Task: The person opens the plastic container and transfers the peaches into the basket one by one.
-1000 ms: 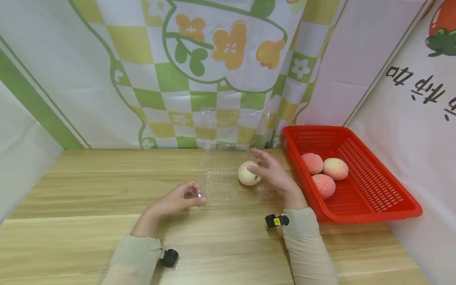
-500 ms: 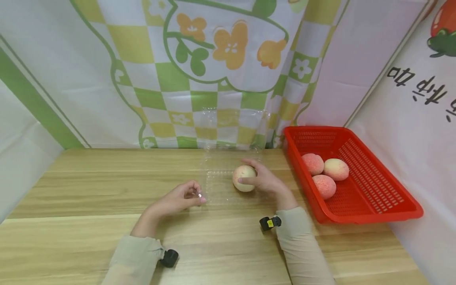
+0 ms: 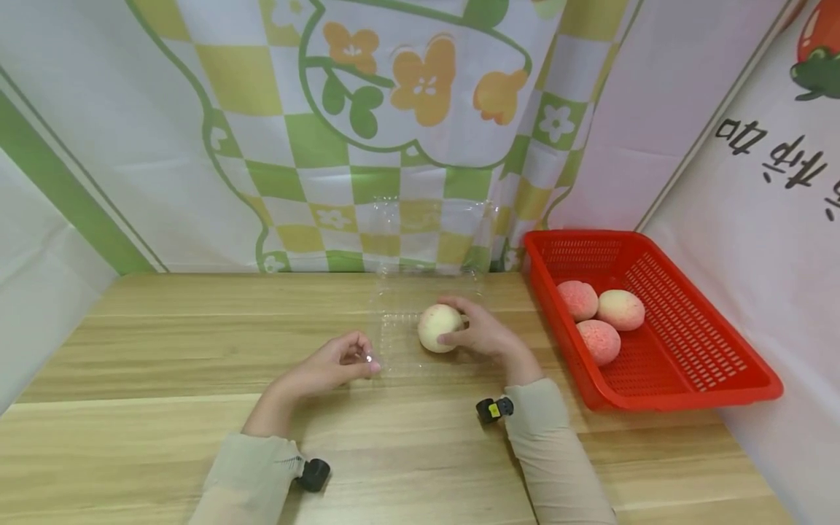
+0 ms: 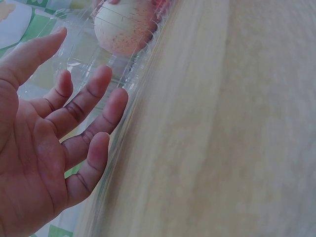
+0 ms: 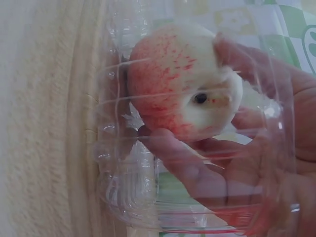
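Observation:
A pale, pink-speckled peach [image 3: 438, 329] is in the clear plastic clamshell box [image 3: 403, 368], whose lid stands raised at the back. My right hand [image 3: 482, 334] holds this peach between thumb and fingers. In the right wrist view the peach [image 5: 173, 74] shows a dark stem hollow and a red side, seen through the box's clear wall. My left hand [image 3: 335, 362] is at the box's left edge. The left wrist view shows that hand [image 4: 54, 143] with thumb apart and fingers loosely bent beside the clear plastic; whether it touches the box is hard to tell.
A red plastic basket [image 3: 689, 397] stands at the right with three pink and cream peaches [image 3: 620, 310] in it. Behind the box hangs a checked, flowered cloth [image 3: 321, 146], close to the raised lid. The wooden table [image 3: 164, 350] extends to the left and front.
My right hand has moved left with the peach, from the right part of the box towards its middle, and its fingers have closed further round it. The left hand has stayed put.

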`<state>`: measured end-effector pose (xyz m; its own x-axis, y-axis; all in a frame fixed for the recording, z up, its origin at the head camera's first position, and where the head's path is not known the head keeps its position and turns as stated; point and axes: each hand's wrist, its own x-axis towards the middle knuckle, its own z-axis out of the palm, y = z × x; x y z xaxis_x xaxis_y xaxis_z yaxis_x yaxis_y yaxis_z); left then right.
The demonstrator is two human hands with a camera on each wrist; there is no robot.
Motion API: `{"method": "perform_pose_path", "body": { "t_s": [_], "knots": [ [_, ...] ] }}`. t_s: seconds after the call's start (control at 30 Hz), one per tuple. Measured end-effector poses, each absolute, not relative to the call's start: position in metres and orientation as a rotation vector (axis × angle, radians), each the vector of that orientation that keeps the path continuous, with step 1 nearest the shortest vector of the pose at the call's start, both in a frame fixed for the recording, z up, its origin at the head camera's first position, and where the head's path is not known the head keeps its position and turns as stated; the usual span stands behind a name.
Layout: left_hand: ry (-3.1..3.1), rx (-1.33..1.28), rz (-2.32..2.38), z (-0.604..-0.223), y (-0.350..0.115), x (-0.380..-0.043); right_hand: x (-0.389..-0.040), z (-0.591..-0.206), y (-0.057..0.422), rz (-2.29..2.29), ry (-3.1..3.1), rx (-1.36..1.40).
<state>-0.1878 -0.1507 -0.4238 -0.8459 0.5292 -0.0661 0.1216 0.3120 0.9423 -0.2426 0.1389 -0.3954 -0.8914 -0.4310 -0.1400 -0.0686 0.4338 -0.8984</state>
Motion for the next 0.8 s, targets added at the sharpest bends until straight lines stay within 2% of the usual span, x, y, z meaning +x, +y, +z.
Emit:
{"method": "perform_pose_path", "body": {
  "t_s": [0.27, 0.8],
  "knots": [
    [2.222, 0.576, 1.539, -0.4231, -0.1508, -0.1875, -0.2431, -0.3978, 0.1382, -1.342, 2.444, -0.546],
    [2.250, 0.597, 1.516, -0.4241, -0.1510, -0.1885, -0.2430, -0.3971, 0.1360, -1.422, 2.473, -0.468]
  ]
}}
